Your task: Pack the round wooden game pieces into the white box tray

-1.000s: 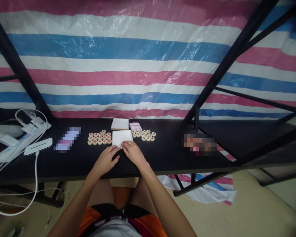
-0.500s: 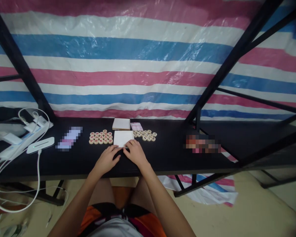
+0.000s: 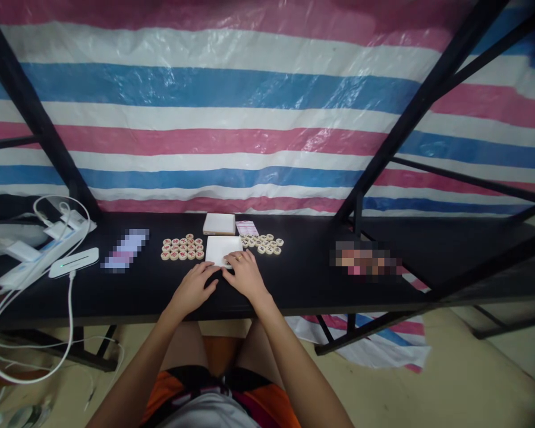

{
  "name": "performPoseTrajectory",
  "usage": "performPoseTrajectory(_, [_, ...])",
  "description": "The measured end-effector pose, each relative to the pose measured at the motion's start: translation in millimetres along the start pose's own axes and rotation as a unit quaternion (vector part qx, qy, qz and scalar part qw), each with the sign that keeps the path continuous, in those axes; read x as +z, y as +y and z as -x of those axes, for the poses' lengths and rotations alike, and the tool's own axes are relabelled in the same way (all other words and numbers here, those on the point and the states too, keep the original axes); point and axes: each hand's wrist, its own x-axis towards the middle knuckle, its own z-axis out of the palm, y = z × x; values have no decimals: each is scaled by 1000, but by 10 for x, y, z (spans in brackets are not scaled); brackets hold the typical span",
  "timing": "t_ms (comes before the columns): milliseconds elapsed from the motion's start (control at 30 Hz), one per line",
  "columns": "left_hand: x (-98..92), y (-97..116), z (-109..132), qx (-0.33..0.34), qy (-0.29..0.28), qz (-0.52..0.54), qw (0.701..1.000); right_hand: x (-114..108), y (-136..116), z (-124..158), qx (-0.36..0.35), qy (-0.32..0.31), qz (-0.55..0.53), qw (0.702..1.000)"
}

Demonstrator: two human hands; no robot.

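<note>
A shallow white box (image 3: 217, 245) lies on the black table before me. My left hand (image 3: 197, 285) rests at its near left corner, fingers stretched out and thumb apart. Over the box's near right part, my right hand (image 3: 245, 274), with a ring on one finger, has its fingertips bent down; what they hold, if anything, is hidden. Left of the box, xiangqi pieces with red characters (image 3: 182, 248) lie face up in rows. To the right, xiangqi pieces with dark characters (image 3: 267, 244) sit in a looser group, partly hidden behind the right hand.
Behind the box stand another shallow box part (image 3: 219, 223) and a printed paper (image 3: 246, 228). A blurred-out phone-like item (image 3: 125, 249), a white device (image 3: 74, 263) and a power strip (image 3: 44, 252) with cables are at left. Another blurred-out item (image 3: 365, 258) lies right. Black frame posts (image 3: 405, 125) rise behind.
My right hand's fingers have shifted slightly over the box and bent a little. My left hand and the xiangqi pieces look unchanged.
</note>
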Motion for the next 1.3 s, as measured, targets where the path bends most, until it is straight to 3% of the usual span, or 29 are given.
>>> performPoseTrajectory(1300, [-4, 13, -3, -1, 0, -2, 1000, -9, -7, 5, 24, -7, 15, 1000])
